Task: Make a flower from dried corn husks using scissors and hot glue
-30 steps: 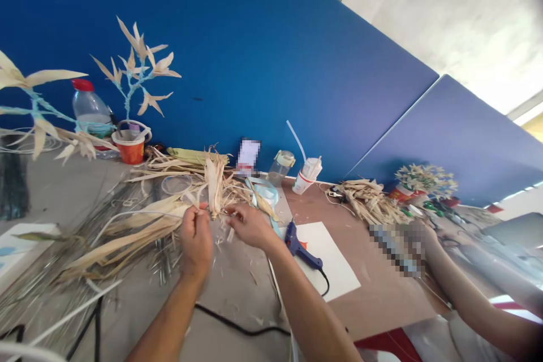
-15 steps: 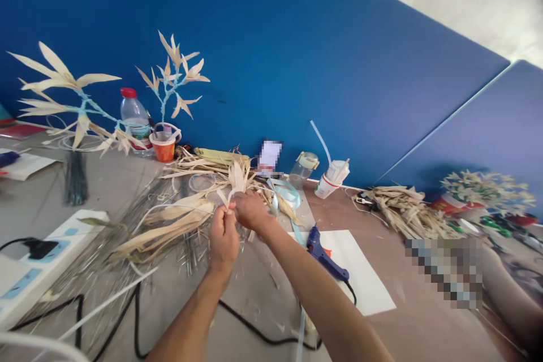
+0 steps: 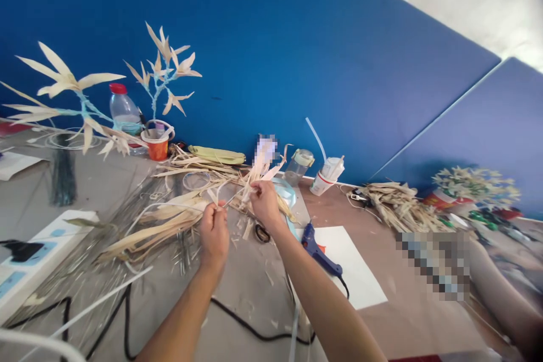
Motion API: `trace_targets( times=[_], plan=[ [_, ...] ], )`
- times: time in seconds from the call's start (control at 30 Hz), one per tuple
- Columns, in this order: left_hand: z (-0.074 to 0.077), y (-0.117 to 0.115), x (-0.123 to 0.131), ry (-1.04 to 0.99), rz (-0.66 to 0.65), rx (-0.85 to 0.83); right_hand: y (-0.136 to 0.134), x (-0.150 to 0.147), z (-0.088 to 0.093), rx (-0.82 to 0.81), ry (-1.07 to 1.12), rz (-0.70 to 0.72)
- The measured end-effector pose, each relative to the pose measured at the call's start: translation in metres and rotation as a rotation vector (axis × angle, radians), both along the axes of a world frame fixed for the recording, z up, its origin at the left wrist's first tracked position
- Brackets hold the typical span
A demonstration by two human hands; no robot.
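My left hand (image 3: 215, 233) is closed in a pinch on a thin pale strip (image 3: 214, 197), whose end sticks up above the fingertips. To its right, my right hand (image 3: 264, 202) has its fingers closed around the base of a corn husk flower (image 3: 265, 161) with pale, upright petals. A thin stem or strand seems to run between the two hands; its exact kind is too small to tell. Dry corn husks (image 3: 169, 220) lie left of my left hand. Black scissor handles (image 3: 262, 233) show just below my right hand.
A blue glue gun (image 3: 318, 251) rests on white paper (image 3: 360, 277) at right. Left are a power strip (image 3: 51, 254) and loose wires (image 3: 102, 237). Behind stand husk flower branches (image 3: 159, 82), a bottle (image 3: 125, 110), a jar (image 3: 299, 167) and cups (image 3: 324, 178). Another person's arm (image 3: 500, 288) reaches in.
My hands have moved apart, the right one shifting rightward with the husk flower, whose petals now spread more visibly. The scissor handles have come into sight. The whole view has shifted slightly.
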State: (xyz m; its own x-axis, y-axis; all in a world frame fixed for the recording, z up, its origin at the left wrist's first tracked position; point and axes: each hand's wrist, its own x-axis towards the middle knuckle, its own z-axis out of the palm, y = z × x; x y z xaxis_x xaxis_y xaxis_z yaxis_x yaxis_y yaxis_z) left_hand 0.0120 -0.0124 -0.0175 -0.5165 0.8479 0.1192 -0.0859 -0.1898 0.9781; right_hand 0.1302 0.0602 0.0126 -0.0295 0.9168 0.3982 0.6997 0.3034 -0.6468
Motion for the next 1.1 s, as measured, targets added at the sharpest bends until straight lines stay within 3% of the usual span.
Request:
trace_targets(
  times=[0.23, 0.5, 0.6, 0.7, 0.8, 0.9, 0.93, 1.0, 1.1],
  plan=[
    [-0.002, 0.004, 0.001, -0.004, -0.063, 0.029, -0.028, 0.016, 0.010, 0.200, 0.193, 0.035],
    [0.001, 0.001, 0.002, 0.064, -0.065, 0.003, -0.005, 0.033, 0.004, 0.160, 0.324, -0.224],
    [0.003, 0.001, 0.001, 0.094, -0.054, 0.010, 0.009, 0.044, 0.010, 0.175, 0.219, -0.279],
    [0.002, 0.002, 0.001, 0.077, -0.063, 0.002, 0.014, 0.051, 0.017, 0.143, -0.073, -0.273],
    [-0.002, 0.004, 0.000, 0.024, -0.064, 0.003, 0.008, 0.047, 0.023, 0.075, -0.401, -0.265],
    [-0.006, 0.007, -0.001, -0.026, -0.059, 0.018, -0.001, 0.033, 0.028, 0.145, -0.470, -0.324],
    [-0.006, 0.007, -0.002, -0.040, -0.057, 0.023, -0.002, 0.028, 0.029, 0.183, -0.458, -0.307],
    [-0.006, 0.008, -0.002, -0.054, -0.054, 0.028, 0.001, 0.017, 0.029, 0.198, -0.447, -0.139],
    [-0.004, 0.007, -0.003, -0.065, -0.048, 0.034, 0.013, 0.004, 0.022, -0.035, -0.525, 0.195]
  ],
)
